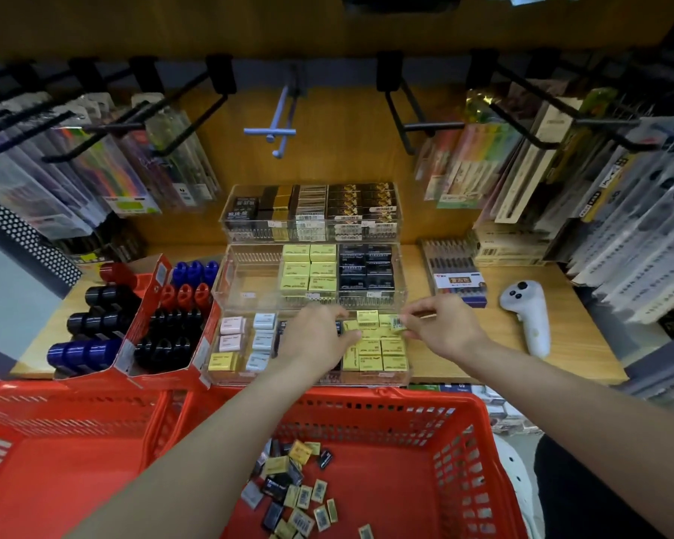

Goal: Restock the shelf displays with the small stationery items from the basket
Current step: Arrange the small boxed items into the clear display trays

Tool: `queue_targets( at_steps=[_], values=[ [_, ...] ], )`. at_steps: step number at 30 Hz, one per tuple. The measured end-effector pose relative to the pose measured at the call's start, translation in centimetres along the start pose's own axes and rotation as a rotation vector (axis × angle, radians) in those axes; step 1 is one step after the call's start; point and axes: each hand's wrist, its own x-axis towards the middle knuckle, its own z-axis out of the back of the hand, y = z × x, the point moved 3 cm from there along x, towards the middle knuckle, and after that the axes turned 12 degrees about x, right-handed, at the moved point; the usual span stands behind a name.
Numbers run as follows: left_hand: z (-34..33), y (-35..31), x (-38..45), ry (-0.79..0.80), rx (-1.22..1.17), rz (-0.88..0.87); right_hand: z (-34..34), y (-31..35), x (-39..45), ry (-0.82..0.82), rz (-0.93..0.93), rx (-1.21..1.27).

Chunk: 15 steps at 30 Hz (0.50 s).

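Observation:
A clear three-tier acrylic display (234,282) stands on the wooden shelf, filled with small boxed stationery. Its lowest tier holds yellow boxes (382,350) at the right and pink and pale blue ones at the left. My right hand (440,324) pinches a small yellow box (398,324), barcode up, over the yellow rows. My left hand (316,336) reaches into the same tier, fingertips curled on the yellow boxes. Below, the red basket (464,422) holds several loose yellow, black and grey boxes (296,488).
A red cardboard tray of black, blue and red bottles (106,324) stands left of the display. A white controller (526,313) and a pen pack (456,274) lie to the right. Hanging pen packs on black hooks flank both sides. A second red basket (55,441) sits lower left.

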Motion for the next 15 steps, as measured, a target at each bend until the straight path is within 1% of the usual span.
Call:
queue_targets(
  at_steps=[2,4,5,8,11,15],
  values=[
    [-0.5,-0.3,0.2,-0.008,0.029,0.01,0.1,-0.5,0.1,0.023,0.028,-0.132],
    [-0.9,-0.4,0.1,-0.001,0.029,0.028,0.4,-0.6,-0.2,0.027,0.106,-0.304],
    [-1.1,-0.4,0.0,0.003,0.02,0.038,0.6,-0.5,-0.3,0.021,0.146,-0.339],
    [-1.2,-0.3,0.1,0.027,-0.015,0.059,0.9,-0.6,-0.4,0.053,0.209,-0.36],
    [-1.1,-0.2,0.2,0.071,-0.036,0.063,0.3,-0.9,-0.6,0.109,0.251,-0.454],
    [-1.0,0.1,0.2,0.105,-0.089,0.082,-0.3,-1.1,-0.6,0.063,0.257,-0.435]
  ],
)
